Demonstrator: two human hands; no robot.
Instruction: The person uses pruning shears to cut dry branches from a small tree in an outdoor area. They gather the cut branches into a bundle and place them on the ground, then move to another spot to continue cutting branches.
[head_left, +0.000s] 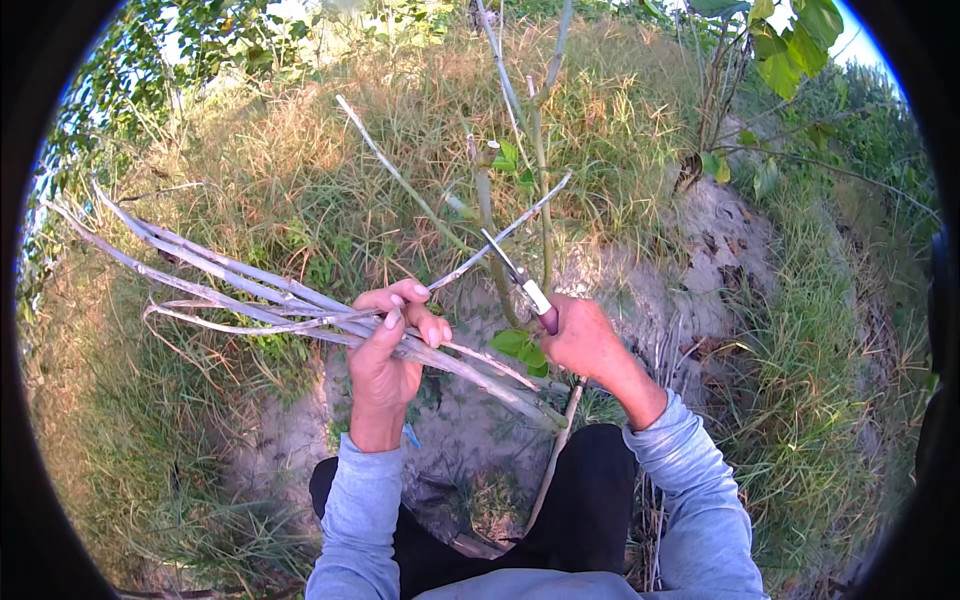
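Note:
My left hand (386, 360) grips a loose bundle of bare, greyish cut branches (225, 281). The long ends fan out to the left, and the thick ends point down to the right. From the top of this hand a thin twig (517, 225) slants up to the right; whether it belongs to the bundle is hidden by the fingers. My right hand (589, 337) is closed around the pinkish-purple handle of a bladed cutting tool (529, 289). Its narrow dark blade points up and left, crossing the twig in view; contact cannot be told.
A pruned shrub (484, 184) with upright stems and cut ends stands just beyond my hands. Behind it rises a grassy bank (300, 157). Bare sandy soil (727, 232) shows at the right. A pale stick (559, 450) leans beside my dark-trousered knee (592, 487). Leafy branches (795, 45) hang upper right.

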